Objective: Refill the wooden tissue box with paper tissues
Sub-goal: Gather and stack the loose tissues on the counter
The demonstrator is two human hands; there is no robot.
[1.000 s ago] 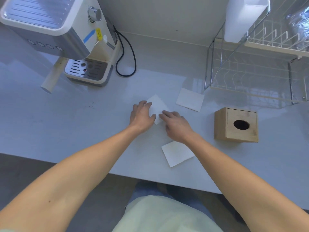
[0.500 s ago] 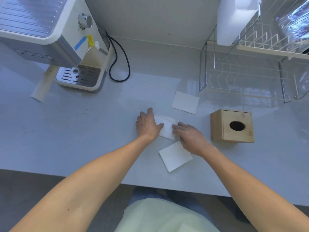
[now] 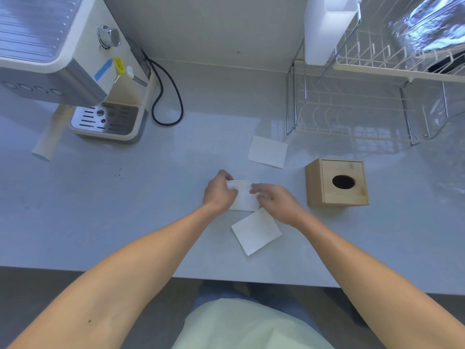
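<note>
A folded white tissue (image 3: pixel 243 197) is pinched between my left hand (image 3: pixel 219 192) and my right hand (image 3: pixel 276 202), just above the counter at the centre. A second folded tissue (image 3: pixel 256 231) lies flat right below my hands. A third tissue (image 3: pixel 267 151) lies farther back. The wooden tissue box (image 3: pixel 337 182) stands to the right of my right hand, its lid on and its oval hole facing up. Nothing sticks out of the hole.
An espresso machine (image 3: pixel 75 71) with a black cable (image 3: pixel 166 96) stands at the back left. A wire dish rack (image 3: pixel 364 109) with a white container (image 3: pixel 327 28) fills the back right. The counter's front edge (image 3: pixel 226 278) runs below my forearms.
Both hands have lifted the middle tissue off the counter and folded it narrower, drawing it nearer to me. The other two tissues and the box have stayed put.
</note>
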